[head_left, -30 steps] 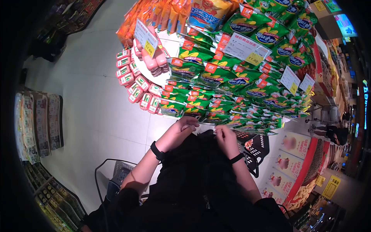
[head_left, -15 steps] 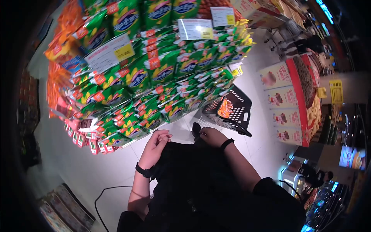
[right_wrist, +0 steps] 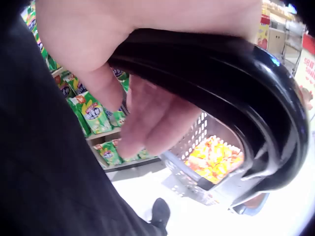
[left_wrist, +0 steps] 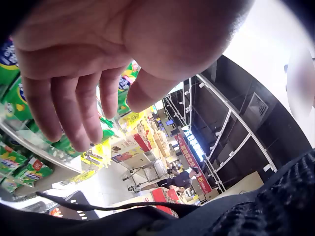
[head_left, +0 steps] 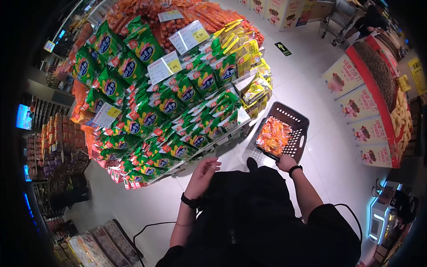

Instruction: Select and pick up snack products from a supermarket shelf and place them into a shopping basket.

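My right hand [head_left: 287, 163] grips the black handle [right_wrist: 206, 66] of a dark plastic shopping basket [head_left: 297, 116], its fingers curled beneath the bar in the right wrist view. Orange-and-red wrapped packets [head_left: 272, 133] lie inside the basket, which has perforated walls. In front of my body, near the display's lower edge, is my left hand [head_left: 202, 178], holding nothing. Its fingers [left_wrist: 86, 105] hang loosely bent in the left wrist view. Green bags with yellow corn pictures [head_left: 171, 104] fill the tiered display ahead of me.
Yellow packs [head_left: 255, 91] end the display's right side, below price cards [head_left: 189, 38]. On the right stands a bulk-goods stand with printed panels [head_left: 362, 109]. Farther back are a metal cart [head_left: 340, 22] and a person [head_left: 372, 20]. Pale tiled floor [head_left: 307, 84] lies between.
My view has swung right, bringing more of the yellow packs and the basket into sight. My right hand has moved from beside my body to the basket's handle and taken hold; my left stays unladen.
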The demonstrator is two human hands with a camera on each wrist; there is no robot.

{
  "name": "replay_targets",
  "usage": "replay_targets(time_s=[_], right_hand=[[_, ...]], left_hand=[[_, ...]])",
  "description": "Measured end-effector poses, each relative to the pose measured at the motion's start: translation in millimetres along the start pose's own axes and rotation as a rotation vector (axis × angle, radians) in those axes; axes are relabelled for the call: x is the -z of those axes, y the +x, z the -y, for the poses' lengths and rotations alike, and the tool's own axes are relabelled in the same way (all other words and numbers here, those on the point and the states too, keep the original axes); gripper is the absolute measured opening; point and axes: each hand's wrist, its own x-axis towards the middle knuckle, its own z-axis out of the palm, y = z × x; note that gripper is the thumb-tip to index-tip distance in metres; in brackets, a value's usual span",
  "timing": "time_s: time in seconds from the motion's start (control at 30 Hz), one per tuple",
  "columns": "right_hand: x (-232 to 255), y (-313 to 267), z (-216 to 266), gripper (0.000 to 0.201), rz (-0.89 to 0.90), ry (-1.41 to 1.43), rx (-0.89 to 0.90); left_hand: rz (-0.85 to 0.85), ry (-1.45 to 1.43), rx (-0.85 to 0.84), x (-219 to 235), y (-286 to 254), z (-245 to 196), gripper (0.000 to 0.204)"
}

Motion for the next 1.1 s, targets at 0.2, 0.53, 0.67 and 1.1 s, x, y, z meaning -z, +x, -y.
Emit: replay_targets(time_s=[0.2, 0.53, 0.67, 1.1], right_hand=[[5, 15, -19, 0.042, 0.099, 0.128, 0.204], [76, 24, 54, 0.049, -0.206, 0.533, 0.398], [109, 63, 129, 0.045, -0.383, 0.566, 0.597], [101, 133, 224, 0.047, -0.263, 0.522, 0.769]], left_hand=[[-0.035, 0.110, 0.000, -68, 14, -9, 0.035], [-0.111, 0.136, 0.019, -106, 0, -20, 0.033], [-0.149, 0.125, 0.009, -115, -8, -16, 0.033], [-0.403, -0.036, -0.068, -98, -73, 16, 0.032]])
